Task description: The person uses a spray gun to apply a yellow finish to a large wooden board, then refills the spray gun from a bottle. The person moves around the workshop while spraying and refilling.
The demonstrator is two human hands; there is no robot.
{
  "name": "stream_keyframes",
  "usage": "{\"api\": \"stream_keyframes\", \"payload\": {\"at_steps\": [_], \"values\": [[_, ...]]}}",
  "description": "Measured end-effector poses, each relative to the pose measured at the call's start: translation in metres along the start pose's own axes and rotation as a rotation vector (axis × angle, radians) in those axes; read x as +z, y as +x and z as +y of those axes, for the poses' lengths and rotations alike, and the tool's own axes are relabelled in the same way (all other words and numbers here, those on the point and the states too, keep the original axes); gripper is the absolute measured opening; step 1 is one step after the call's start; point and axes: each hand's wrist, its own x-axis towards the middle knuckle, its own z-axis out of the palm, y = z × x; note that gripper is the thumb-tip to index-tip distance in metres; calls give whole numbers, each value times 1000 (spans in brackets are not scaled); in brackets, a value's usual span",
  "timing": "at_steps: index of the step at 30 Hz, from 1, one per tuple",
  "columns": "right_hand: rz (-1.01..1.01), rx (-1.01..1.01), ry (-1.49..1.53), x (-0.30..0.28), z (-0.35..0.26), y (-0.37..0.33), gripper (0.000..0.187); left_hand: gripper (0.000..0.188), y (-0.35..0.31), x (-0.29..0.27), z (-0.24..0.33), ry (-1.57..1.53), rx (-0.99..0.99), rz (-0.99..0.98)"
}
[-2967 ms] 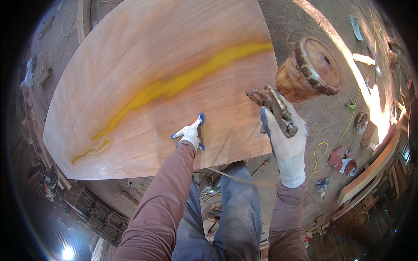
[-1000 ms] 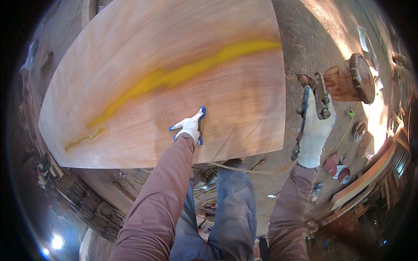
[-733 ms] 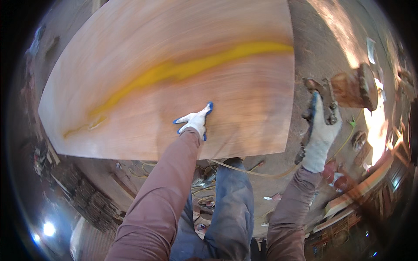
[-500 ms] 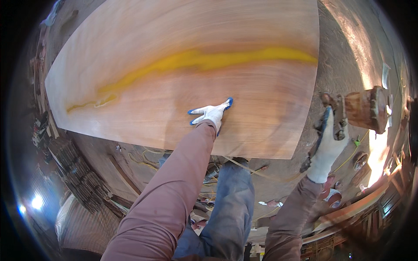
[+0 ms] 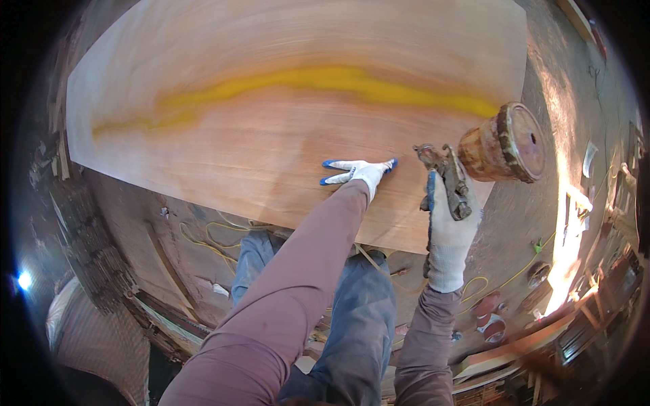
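Observation:
A large pale wooden panel (image 5: 284,162) lies across the view, with a blurred yellow streak (image 5: 325,78) running along its length. Gloved in white with blue fingertips, my left hand (image 5: 362,174) rests on the panel below the streak, fingers spread and holding nothing. My right hand (image 5: 452,233), in a matching glove, is closed around the handle of a stained spray gun (image 5: 443,177). The gun's brown, paint-crusted cup (image 5: 497,143) sticks out to the right, over the panel's right end. My right fingers are partly hidden behind the gun.
A yellow cord (image 5: 210,237) curls on the floor at left, and a hose (image 5: 376,262) runs near my legs. Stacked dark slats (image 5: 95,243) and a covered bundle (image 5: 101,345) stand at lower left. Reddish containers (image 5: 491,318) and timber (image 5: 501,355) lie at lower right.
My right hand has swung the spray gun leftward, from beside the panel to over its right end. My left hand has shifted right along the panel. The head view has moved slightly.

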Motion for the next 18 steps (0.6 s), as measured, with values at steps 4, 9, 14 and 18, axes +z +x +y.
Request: {"api": "stream_keyframes", "payload": {"at_steps": [4, 9, 14, 18], "values": [[-130, -32, 25, 32, -7, -13, 37, 158, 25, -15, -50, -51, 216, -203], [80, -56, -56, 47, -20, -22, 22, 92, 96, -110, -201, -517, 657, -417], [231, -164, -133, 45, -22, -38, 17, 54, 179, -259, -330, -348, 520, -257], [146, -49, -28, 75, -30, -44, 22, 56, 255, -358, -452, -319, 344, 10]]}}
